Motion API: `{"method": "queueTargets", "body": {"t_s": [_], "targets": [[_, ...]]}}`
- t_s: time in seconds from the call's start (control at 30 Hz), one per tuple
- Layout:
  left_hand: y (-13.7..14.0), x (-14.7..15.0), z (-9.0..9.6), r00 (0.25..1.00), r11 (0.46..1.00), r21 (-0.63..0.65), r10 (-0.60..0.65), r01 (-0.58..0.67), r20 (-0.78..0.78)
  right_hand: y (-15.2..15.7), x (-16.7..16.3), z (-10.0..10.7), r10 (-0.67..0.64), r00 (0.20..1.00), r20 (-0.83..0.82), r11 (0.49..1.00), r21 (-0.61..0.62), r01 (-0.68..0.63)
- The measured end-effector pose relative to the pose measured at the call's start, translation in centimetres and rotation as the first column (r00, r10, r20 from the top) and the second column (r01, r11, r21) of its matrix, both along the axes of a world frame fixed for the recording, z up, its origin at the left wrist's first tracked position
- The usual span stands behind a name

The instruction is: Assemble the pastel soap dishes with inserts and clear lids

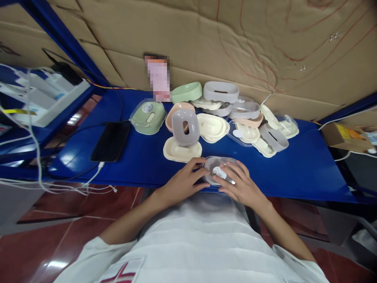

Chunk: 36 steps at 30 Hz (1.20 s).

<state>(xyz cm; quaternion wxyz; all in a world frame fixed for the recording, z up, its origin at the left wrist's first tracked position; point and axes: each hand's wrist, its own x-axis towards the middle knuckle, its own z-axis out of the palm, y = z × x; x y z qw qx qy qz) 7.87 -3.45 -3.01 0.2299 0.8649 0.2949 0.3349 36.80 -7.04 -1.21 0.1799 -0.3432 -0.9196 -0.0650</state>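
At the table's front edge lies a grey soap box (209, 162) under a clear lid, with a white oval sticker on top. My left hand (193, 177) grips its left end, fingers bent around the rim. Across the lid's right part my right hand (239, 182) is laid, fingers slightly apart and holding the box. Just behind my left hand is a cream oval tray (176, 151). Partly over that tray leans a grey shell (185, 127) with an oval slot. What lies under my fingers is hidden.
Farther back are a green lidded box (149, 120), a green shell (187, 93), a grey shell (220, 92) and stacked cream trays (212, 126). A black phone (110, 141) with a white cable lies left on the blue table (312, 169). Cardboard (188, 43) stands behind.
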Motion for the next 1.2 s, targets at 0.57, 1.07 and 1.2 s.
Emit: {"method": "queueTargets", "body": {"t_s": [0.57,1.07,1.2], "targets": [[0.0,1.2,-0.2,0.999,0.981,0.188,0.047,-0.046,-0.003,0.3,1.6,0.3,0.046,0.995,-0.085,0.994,-0.092,-0.054],[0.4,1.0,0.1,0.998,0.998,-0.05,0.045,-0.048,-0.05,0.8,1.3,-0.2,-0.005,0.993,-0.115,0.991,-0.136,-0.011],[0.2,1.2,0.2,0.993,0.995,-0.096,0.021,-0.032,-0.113,0.6,1.4,-0.4,0.01,0.992,-0.129,0.989,-0.145,-0.029]]}}
